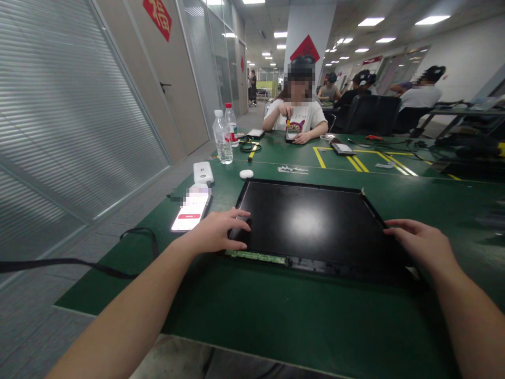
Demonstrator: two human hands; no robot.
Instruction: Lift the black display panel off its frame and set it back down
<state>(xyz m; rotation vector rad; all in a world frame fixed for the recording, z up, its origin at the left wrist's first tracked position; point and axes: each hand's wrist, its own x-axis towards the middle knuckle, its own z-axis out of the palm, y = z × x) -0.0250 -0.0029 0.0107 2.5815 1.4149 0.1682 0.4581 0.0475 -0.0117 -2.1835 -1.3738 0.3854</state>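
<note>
A large black display panel [311, 221] lies flat on the green table [252, 310] in front of me, with a strip of green circuit board showing along its near edge. My left hand [221, 231] grips the panel's near left corner, fingers curled over the edge. My right hand [422, 245] rests at the panel's right edge, fingers along the rim and partly curled on it.
A lit smartphone [191, 210] lies left of the panel, with a white device [203, 172] and a small white case [246, 173] behind it. Two water bottles [223, 138] stand farther back. A person [298, 110] works across the table; a black cable [98, 263] hangs off the left edge.
</note>
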